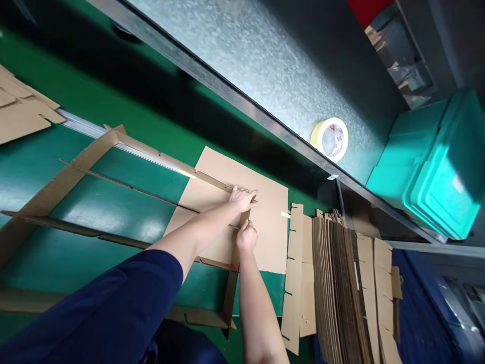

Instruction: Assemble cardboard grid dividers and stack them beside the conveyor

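Slotted cardboard strips stand on edge and cross each other as an open grid over a green surface. My left hand [242, 198] is closed on the corner where a long strip [178, 164] meets the right-hand cross strip [233, 283]. Just below it, my right hand [247, 236] has its fingers closed on the same cross strip, near a crossing with a thinner long strip [136, 189]. Under both hands lies a flat brown cardboard sheet [269, 222]. At the left, another cross strip [68, 182] joins the long strips.
A metal bench [265, 65] runs diagonally above, bearing a tape roll [333, 140] and teal bins [435, 156]. Many slotted cardboard strips [341, 283] are stacked at the right, beside a loose strip [293, 273]. More cardboard pieces [22, 108] lie at the far left.
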The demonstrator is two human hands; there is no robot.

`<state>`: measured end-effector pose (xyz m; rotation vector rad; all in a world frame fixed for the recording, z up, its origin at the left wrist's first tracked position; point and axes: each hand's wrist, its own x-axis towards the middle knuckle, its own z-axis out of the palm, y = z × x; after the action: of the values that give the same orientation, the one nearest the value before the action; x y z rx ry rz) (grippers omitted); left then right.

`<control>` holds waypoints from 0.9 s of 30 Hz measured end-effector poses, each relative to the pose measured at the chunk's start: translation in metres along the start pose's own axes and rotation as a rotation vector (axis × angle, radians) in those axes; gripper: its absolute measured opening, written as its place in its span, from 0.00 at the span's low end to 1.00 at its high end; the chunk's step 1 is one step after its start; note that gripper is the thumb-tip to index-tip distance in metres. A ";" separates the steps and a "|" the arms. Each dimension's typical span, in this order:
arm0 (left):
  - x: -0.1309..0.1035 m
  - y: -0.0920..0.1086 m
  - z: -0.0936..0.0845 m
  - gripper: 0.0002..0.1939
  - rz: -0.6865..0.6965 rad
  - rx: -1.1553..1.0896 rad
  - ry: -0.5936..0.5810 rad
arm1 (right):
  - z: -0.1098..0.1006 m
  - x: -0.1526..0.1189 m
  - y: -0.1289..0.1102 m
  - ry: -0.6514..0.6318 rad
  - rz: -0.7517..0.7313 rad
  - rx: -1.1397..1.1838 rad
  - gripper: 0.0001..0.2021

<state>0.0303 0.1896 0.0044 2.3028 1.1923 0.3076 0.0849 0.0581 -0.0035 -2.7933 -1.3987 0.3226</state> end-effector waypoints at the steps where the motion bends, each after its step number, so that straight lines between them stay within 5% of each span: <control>1: 0.000 0.000 0.000 0.24 0.005 0.009 -0.010 | 0.000 0.001 0.001 -0.011 0.002 0.047 0.24; 5: 0.000 0.001 -0.001 0.23 0.021 0.030 -0.055 | -0.006 -0.004 0.019 -0.025 -0.032 0.391 0.28; 8: 0.000 -0.001 0.001 0.23 0.015 0.030 -0.074 | -0.007 -0.030 0.044 0.117 -0.042 0.555 0.32; 10: -0.001 -0.002 0.003 0.23 0.012 0.029 -0.078 | -0.002 -0.057 0.057 0.159 -0.046 0.484 0.33; 13: -0.002 0.000 0.004 0.24 0.003 0.039 -0.084 | 0.012 -0.089 0.061 0.051 -0.021 0.286 0.31; 18: -0.024 0.002 -0.007 0.27 -0.020 0.070 0.031 | 0.023 -0.093 0.057 -0.014 -0.052 0.255 0.29; 22: -0.097 -0.022 -0.036 0.25 0.033 0.050 0.128 | 0.014 -0.097 0.080 0.032 -0.037 0.531 0.31; 27: -0.257 -0.089 -0.086 0.22 -0.052 0.108 0.234 | 0.009 -0.151 0.117 0.146 -0.099 0.605 0.28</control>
<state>-0.2179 0.0537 0.0373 2.3729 1.4119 0.5162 0.0882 -0.1326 0.0039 -2.2038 -1.1567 0.4405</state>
